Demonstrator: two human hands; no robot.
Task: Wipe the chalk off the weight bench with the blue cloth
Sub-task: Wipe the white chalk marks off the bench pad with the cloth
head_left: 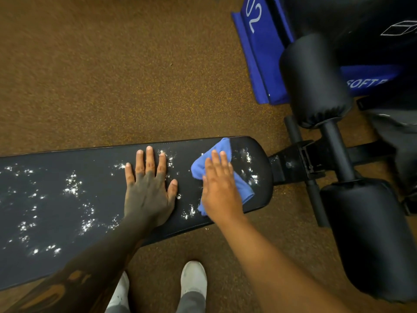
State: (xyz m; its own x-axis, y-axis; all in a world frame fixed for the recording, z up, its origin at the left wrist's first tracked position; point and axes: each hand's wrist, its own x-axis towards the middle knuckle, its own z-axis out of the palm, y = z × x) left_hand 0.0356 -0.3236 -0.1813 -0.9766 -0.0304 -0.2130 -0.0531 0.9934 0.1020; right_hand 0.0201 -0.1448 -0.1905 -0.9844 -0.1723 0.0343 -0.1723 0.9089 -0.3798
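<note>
At the bottom centre of the frame two white shoes [194, 280] are seen on the brown speckled floor [90, 75], just below the near edge of the black weight bench [94, 168]. The bench pad is stretched from the lower left to the centre right of the frame, and white chalk [73, 188] is scattered over it in patches, thickest at the left and around the rounded end at the right. The left hand [147, 190] is laid flat on the pad at mid-frame, fingers spread and nothing held. Just to its right, the blue cloth [222, 175] is pressed onto the pad under the right hand [220, 190], whose fingers are extended flat over the crumpled fabric rather than closed round it. Beyond the bench end, black padded rollers [316, 82] are mounted on a dark frame at the right, and a blue mat [259, 53] with white lettering is seen at the upper right
</note>
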